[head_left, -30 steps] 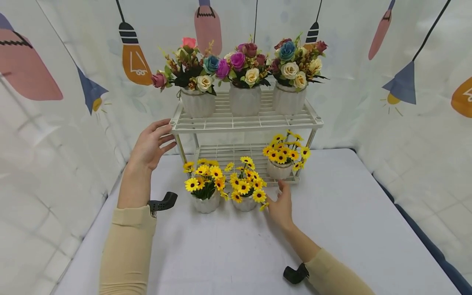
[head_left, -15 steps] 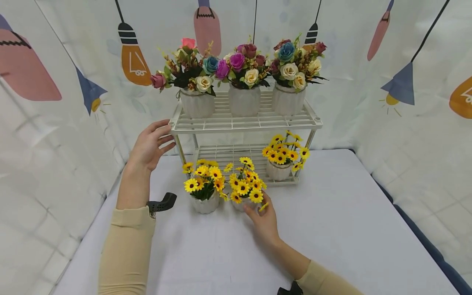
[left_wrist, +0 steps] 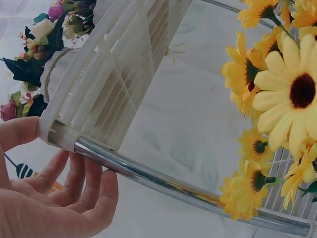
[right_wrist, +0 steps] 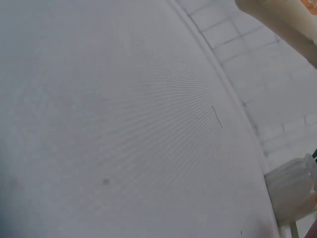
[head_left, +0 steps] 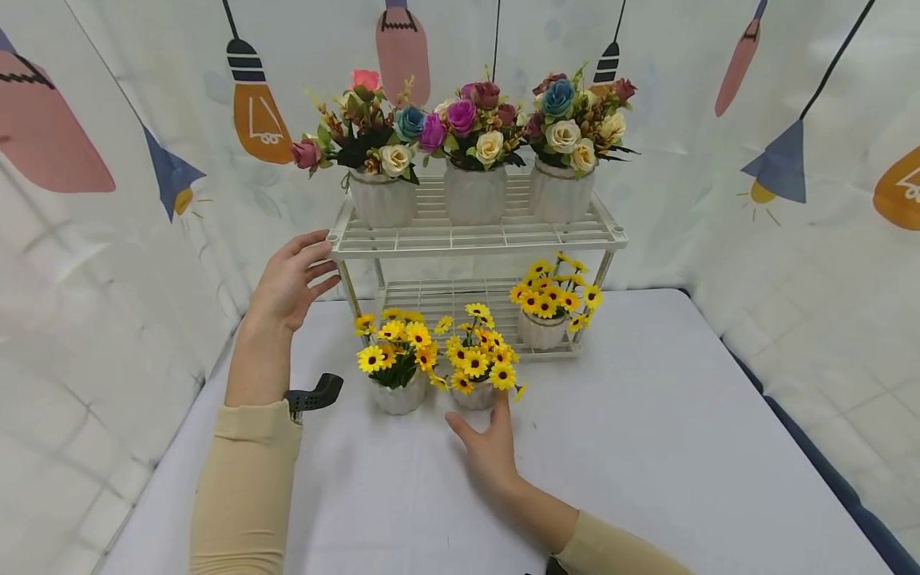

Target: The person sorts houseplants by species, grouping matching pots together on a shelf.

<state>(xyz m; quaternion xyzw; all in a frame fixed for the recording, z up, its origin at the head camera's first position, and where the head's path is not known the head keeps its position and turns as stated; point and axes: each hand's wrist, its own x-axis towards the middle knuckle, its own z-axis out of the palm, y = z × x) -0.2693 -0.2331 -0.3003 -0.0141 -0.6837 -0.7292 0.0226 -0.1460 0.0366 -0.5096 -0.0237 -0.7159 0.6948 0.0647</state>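
Observation:
My left hand (head_left: 280, 283) rests its fingertips against the left corner of the white wire shelf rack (head_left: 474, 239). The left wrist view shows these fingers (left_wrist: 91, 186) relaxed beside the chrome post (left_wrist: 148, 173). At the front, my right hand (head_left: 492, 447) has thumb and fingers spread, a fingertip right at the lower right of the middle daisy pot (head_left: 472, 397). Another pot of yellow daisies (head_left: 398, 397) stands on the cloth to its left. A third daisy pot (head_left: 542, 330) sits at the right end of the lower shelf. Only a sliver of hand shows in the right wrist view, beside a whitish pot (right_wrist: 292, 191).
Three pots of mixed roses, left (head_left: 383, 200), middle (head_left: 476, 194) and right (head_left: 562, 192), line the top shelf. A white cloth (head_left: 647, 447) covers the table. Behind hangs a curtain (head_left: 668, 160) printed with lamps.
My right hand has moved left, from the right side of the middle daisy pot round to its front, lower down. The left hand stays at the rack's corner. The pots stand where they were.

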